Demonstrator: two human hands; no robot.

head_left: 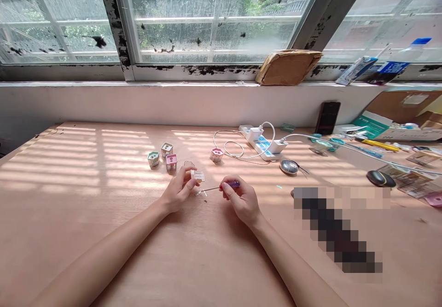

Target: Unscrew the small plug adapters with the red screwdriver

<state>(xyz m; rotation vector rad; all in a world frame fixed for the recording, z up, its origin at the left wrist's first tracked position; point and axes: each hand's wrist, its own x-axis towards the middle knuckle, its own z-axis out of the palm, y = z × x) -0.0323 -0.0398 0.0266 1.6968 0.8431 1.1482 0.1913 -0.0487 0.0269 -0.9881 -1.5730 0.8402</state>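
Observation:
My left hand [179, 189] is closed around a small clear plastic piece with a pale face [198, 176], held just above the table. In my right hand [241, 201] is a screwdriver with a purple and red handle [233, 184]; its thin shaft points left, toward the left hand. Small white strips [204, 194] and a tiny dark bit lie on the table below the shaft. Behind the left hand stand little clear boxes with coloured tops: a green one [153, 159], a cream one [167, 149] and a pink one [171, 162]. Another pink-topped box [217, 155] sits farther right.
A power strip [262, 147] with white plugs and a looping cable lies behind my hands. To the right are a silver round object [289, 167], a black mouse-shaped object [380, 178], a phone [328, 118], a yellow cutter [380, 145] and a cardboard box [410, 134]. A pixelated patch covers the right front.

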